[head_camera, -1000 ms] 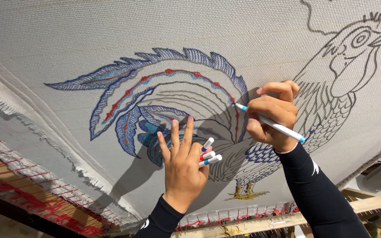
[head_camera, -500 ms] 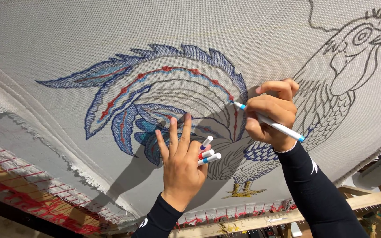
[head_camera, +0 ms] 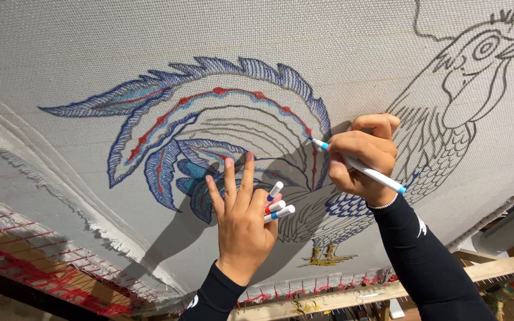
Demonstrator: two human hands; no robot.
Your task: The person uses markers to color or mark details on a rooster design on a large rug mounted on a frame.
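Right hand [head_camera: 361, 160] gripping white marker [head_camera: 361, 168] in closed fingers, blue tip touching rooster drawing [head_camera: 209, 137] at tail's right edge. Left hand [head_camera: 242, 223] pressing flat on cloth [head_camera: 90, 53], fingers spread, pinching three spare markers [head_camera: 276, 203] between two of them. Cloth stretching over wooden frame [head_camera: 382, 291]. Judging: short light strokes, following outline, steadying weave under palm.
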